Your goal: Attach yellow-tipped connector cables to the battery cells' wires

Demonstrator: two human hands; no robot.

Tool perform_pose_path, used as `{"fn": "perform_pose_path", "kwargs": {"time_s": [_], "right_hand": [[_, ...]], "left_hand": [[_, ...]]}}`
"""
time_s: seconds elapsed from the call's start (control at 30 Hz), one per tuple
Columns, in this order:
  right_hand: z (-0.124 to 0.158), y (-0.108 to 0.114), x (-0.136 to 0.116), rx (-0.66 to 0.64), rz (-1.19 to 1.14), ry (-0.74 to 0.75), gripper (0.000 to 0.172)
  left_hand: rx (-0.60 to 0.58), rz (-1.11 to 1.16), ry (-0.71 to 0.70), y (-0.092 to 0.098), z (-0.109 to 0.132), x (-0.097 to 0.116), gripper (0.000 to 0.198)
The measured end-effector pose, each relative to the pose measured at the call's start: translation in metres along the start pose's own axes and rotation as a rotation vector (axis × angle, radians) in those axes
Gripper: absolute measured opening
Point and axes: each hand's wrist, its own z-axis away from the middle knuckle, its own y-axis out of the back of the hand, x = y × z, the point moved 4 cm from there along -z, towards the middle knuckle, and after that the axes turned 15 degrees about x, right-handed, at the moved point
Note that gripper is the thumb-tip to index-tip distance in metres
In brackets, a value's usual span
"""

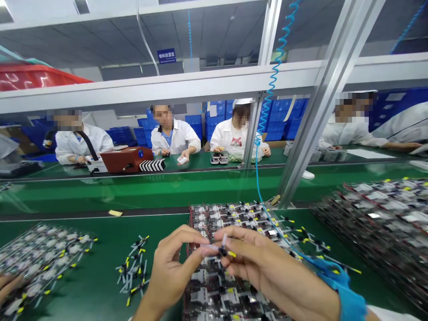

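Observation:
My left hand (177,263) pinches one end of a small propeller-like part (222,251) with pale blades, a black hub and a yellow tip. On its other side, the fingers of my right hand (254,256) close round the same part, near the hub. A blue band (351,303) circles my right wrist. Beneath both hands lies a clear tray (203,296) with rows of black and white units and red wires. Left of my left hand, a loose pile of similar yellow-tipped parts (133,265) rests on the green mat.
Another filled tray (50,252) stands at left, with a person's hand (10,287) at its edge. Stacked trays (377,223) rise at right. A coiled blue cord (274,67) hangs beside a metal post (310,116). Several people in white coats sit across the green conveyor (160,189).

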Motion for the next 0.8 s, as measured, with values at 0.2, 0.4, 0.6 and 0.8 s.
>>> {"fn": "perform_pose_path", "kwargs": {"time_s": [0.2, 0.4, 0.6, 0.8], "right_hand": [[0.001, 0.011, -0.011, 0.257, 0.759, 0.737, 0.037], [-0.017, -0.002, -0.015, 0.062, 0.807, 0.648, 0.021], [-0.048, 0.015, -0.001, 0.051, 1.036, 0.581, 0.022], [-0.076, 0.021, 0.020, 0.072, 1.208, 0.612, 0.014]], "left_hand": [[0.026, -0.108, 0.060, -0.007, 0.000, -0.007, 0.009], [-0.148, -0.144, 0.091, -0.006, -0.006, -0.033, 0.012], [-0.554, -0.381, -0.024, 0.003, -0.004, -0.080, 0.027], [-0.721, -0.471, -0.123, -0.008, 0.008, -0.091, 0.028]]}}
